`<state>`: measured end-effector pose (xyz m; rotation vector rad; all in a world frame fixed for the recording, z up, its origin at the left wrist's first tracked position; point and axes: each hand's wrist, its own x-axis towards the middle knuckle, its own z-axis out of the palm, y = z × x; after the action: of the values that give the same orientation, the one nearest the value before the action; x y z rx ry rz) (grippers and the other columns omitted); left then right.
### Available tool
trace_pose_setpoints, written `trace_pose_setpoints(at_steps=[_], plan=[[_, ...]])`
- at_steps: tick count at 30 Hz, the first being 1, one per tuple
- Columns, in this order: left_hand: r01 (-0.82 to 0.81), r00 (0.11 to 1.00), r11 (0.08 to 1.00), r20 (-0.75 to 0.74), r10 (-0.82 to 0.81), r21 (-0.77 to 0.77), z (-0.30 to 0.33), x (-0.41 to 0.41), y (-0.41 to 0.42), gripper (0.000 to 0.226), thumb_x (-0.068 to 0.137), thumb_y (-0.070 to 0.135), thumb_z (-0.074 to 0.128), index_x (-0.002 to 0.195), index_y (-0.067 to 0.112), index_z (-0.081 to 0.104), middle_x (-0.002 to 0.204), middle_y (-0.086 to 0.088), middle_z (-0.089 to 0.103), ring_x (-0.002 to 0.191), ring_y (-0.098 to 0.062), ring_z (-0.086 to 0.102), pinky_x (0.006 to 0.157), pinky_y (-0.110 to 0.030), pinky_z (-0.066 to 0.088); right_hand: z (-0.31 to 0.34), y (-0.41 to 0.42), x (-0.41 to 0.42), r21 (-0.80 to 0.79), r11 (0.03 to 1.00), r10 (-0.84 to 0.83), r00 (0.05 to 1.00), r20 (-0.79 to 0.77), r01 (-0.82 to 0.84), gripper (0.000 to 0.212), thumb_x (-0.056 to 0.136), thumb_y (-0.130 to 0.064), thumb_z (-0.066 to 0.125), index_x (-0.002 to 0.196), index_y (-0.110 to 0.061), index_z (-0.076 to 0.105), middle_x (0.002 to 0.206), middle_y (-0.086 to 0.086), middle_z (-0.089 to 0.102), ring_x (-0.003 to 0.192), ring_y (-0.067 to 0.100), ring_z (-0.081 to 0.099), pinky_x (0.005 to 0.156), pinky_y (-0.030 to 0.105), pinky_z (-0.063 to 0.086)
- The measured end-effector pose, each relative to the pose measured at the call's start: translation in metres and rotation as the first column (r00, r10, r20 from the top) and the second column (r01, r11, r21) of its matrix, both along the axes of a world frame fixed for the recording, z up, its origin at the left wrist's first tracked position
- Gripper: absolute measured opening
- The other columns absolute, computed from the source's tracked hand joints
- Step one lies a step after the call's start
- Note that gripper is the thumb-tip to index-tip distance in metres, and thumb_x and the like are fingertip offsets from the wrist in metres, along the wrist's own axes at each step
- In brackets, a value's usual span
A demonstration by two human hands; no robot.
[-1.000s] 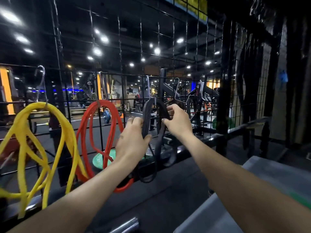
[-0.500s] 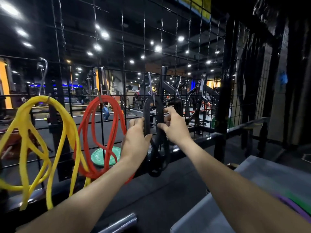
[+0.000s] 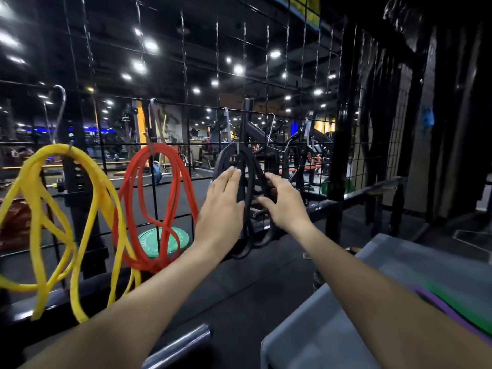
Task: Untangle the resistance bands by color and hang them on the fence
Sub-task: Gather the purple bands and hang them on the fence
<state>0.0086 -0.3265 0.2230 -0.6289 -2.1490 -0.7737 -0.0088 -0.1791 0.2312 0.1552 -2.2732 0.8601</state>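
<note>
1. Hanging off a hook on the wire fence, dead center, are the black bands.
2. Left hand is touching them at 9 o'clock, fingers straight and together.
3. Right hand is sitting at 3 o'clock, fingers curling round a strand.
4. Red bands and yellow bands are dangling over at 9 o'clock.
</note>
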Motion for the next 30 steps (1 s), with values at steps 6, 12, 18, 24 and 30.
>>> trace_pose_setpoints(at_steps=[6,12,18,24,30], plan=[[0.044,0.998,0.996,0.040,-0.041,-0.077,-0.022,0.013,0.035,0.045,0.091,0.021,0.053,0.135,0.018,0.042,0.141,0.006,0.039,0.129,-0.015,0.039,0.103,-0.031,0.036,-0.025,0.043,0.044,0.033,0.991,-0.130,0.990,0.053,0.129,0.050,0.088,-0.023,0.062,0.135,-0.015,0.044,0.121,0.003,0.053,0.113,0.019,0.051,0.100,0.037,0.042],[0.192,0.969,0.976,0.180,-0.171,-0.107,-0.066,0.033,0.103,0.036,0.093,0.026,0.050,0.128,0.019,0.047,0.129,0.005,0.047,0.114,-0.016,0.049,0.082,-0.029,0.041,-0.070,0.115,0.104,0.050,0.946,-0.324,0.932,0.165,0.320,0.044,0.088,-0.023,0.061,0.130,-0.015,0.050,0.126,0.006,0.053,0.117,0.021,0.050,0.098,0.036,0.042],[0.348,0.869,0.934,0.402,-0.288,-0.083,-0.120,0.049,0.192,0.033,0.093,0.029,0.050,0.125,0.023,0.047,0.126,0.007,0.046,0.103,-0.019,0.056,0.078,-0.036,0.049,-0.123,0.200,0.154,0.074,0.870,-0.485,0.819,0.308,0.488,0.040,0.087,-0.016,0.062,0.124,-0.006,0.054,0.122,0.015,0.055,0.114,0.030,0.052,0.096,0.035,0.040],[0.477,0.755,0.877,0.537,-0.376,-0.057,-0.177,0.052,0.277,0.038,0.090,0.022,0.054,0.126,0.015,0.049,0.128,-0.004,0.047,0.116,-0.025,0.052,0.090,-0.042,0.047,-0.177,0.283,0.190,0.047,0.783,-0.576,0.695,0.431,0.620,0.037,0.086,-0.016,0.063,0.121,-0.003,0.058,0.123,0.018,0.059,0.118,0.031,0.052,0.103,0.037,0.038],[0.556,0.714,0.827,0.557,-0.425,-0.083,-0.221,0.040,0.350,0.041,0.088,0.013,0.055,0.129,0.012,0.048,0.129,-0.007,0.045,0.117,-0.027,0.049,0.096,-0.040,0.043,-0.228,0.344,0.201,0.125,0.713,-0.641,0.570,0.514,0.690,0.040,0.086,-0.017,0.062,0.124,-0.005,0.056,0.125,0.018,0.056,0.119,0.033,0.048,0.103,0.035,0.037]])
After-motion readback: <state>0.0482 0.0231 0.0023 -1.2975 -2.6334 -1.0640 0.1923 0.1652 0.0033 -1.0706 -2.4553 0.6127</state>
